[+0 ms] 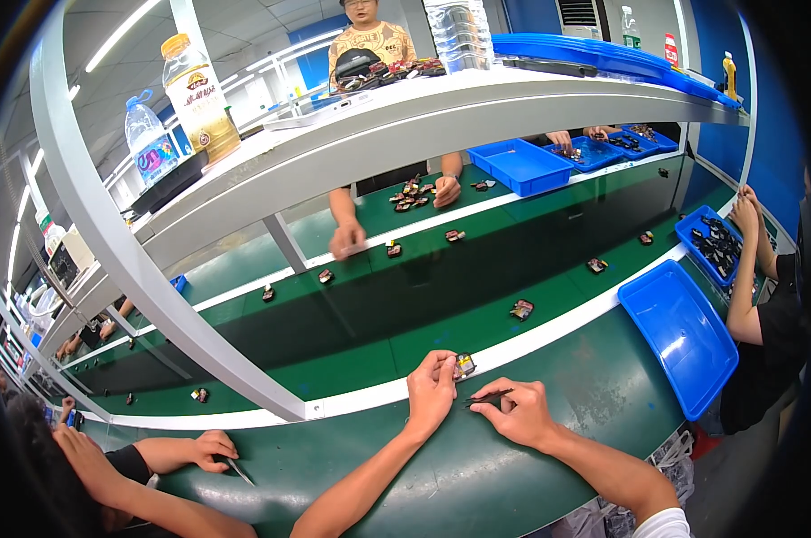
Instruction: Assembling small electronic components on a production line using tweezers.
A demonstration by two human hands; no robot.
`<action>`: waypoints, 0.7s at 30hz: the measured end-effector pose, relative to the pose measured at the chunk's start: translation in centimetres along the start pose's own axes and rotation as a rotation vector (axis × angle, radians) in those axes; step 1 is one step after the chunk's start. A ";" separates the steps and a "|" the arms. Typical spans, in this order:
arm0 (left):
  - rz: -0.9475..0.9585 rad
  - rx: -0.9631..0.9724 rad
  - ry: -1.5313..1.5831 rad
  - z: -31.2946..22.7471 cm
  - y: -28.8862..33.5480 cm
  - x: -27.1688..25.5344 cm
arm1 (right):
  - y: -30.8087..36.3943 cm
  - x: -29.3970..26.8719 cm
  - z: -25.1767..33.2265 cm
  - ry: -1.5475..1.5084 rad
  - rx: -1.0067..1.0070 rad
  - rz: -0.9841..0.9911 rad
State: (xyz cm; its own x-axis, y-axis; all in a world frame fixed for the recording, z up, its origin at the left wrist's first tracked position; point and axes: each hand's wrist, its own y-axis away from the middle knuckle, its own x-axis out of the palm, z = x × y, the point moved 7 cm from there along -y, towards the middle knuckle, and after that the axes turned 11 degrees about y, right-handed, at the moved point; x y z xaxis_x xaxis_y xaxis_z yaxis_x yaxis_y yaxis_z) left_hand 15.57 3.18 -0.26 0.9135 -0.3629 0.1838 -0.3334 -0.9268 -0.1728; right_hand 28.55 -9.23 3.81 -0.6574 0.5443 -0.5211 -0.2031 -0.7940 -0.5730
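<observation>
My left hand (431, 392) pinches a small dark component (464, 365) with coloured bits, holding it just at the white edge strip of the green conveyor belt (370, 323). My right hand (518, 414) grips dark tweezers (486, 395), whose tips point left toward the component and stop a little short of it. Both forearms come in from the lower edge and rest over the green worktop (477, 475).
More small components (521, 309) lie spaced along the belt. An empty blue tray (679, 334) sits to my right, another holds parts (718, 242) beside a seated person. A person's hand with tweezers (215, 450) works at my left; others work across the belt under grey shelves (352, 134).
</observation>
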 end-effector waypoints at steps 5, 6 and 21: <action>0.005 0.003 -0.005 0.1 -0.1 0.0 | 0.0 0.0 -0.1 0.004 -0.009 -0.005; 0.003 0.001 -0.006 0.1 -0.1 0.0 | 0.0 0.1 -0.1 0.003 -0.008 -0.005; 0.004 0.006 0.006 0.0 -0.1 0.0 | -0.1 0.0 -0.1 -0.004 -0.003 -0.018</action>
State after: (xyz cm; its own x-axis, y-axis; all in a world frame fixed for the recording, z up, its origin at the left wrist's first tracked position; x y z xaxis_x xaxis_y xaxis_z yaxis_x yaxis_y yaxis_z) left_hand 15.61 3.30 -0.22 0.9106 -0.3676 0.1887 -0.3360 -0.9245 -0.1799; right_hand 28.58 -9.13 3.80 -0.6567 0.5570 -0.5084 -0.2127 -0.7836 -0.5837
